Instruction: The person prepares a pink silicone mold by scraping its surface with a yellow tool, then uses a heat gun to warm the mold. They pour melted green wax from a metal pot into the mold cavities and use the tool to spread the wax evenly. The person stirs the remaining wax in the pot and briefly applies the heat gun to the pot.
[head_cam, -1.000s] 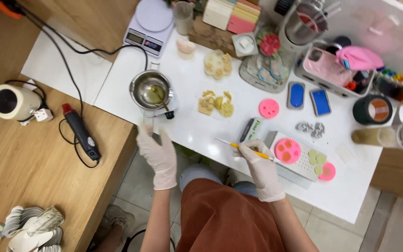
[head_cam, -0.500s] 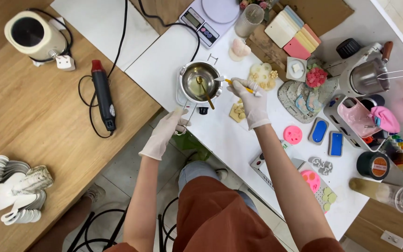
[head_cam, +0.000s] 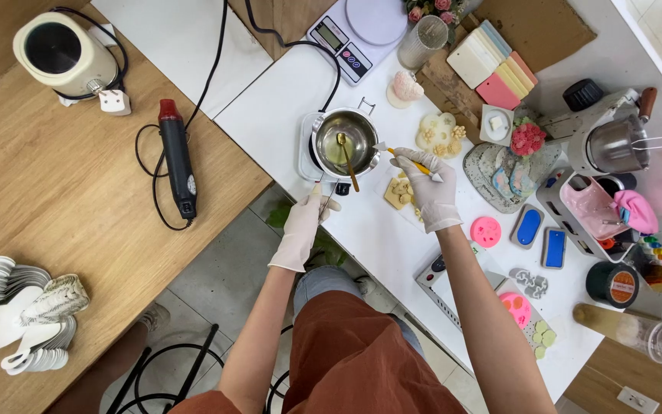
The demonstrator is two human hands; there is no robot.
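Observation:
A small steel pot (head_cam: 362, 127) of yellowish liquid stands on a white warmer, with a gold spoon (head_cam: 347, 159) leaning in it. My left hand (head_cam: 305, 227), in a white glove, grips the pot's thin handle at the table's near edge. My gloved right hand (head_cam: 431, 193) holds a yellow-handled tool (head_cam: 411, 161) whose pale tip reaches the pot's right rim. Under that hand lies a small slab with pale yellow pieces (head_cam: 398, 192).
A digital scale (head_cam: 358, 34), a glass (head_cam: 422, 34), coloured blocks (head_cam: 493, 64), pink (head_cam: 486, 231) and blue (head_cam: 529, 227) moulds and a metal jug (head_cam: 611, 143) crowd the white table (head_cam: 381, 238). On the wooden table to the left lie a heat gun (head_cam: 178, 162) and its cable.
My right hand carried the yellow tool from the table's near edge up to the pot's rim. My left hand shifted onto the pot's handle. The view swung left.

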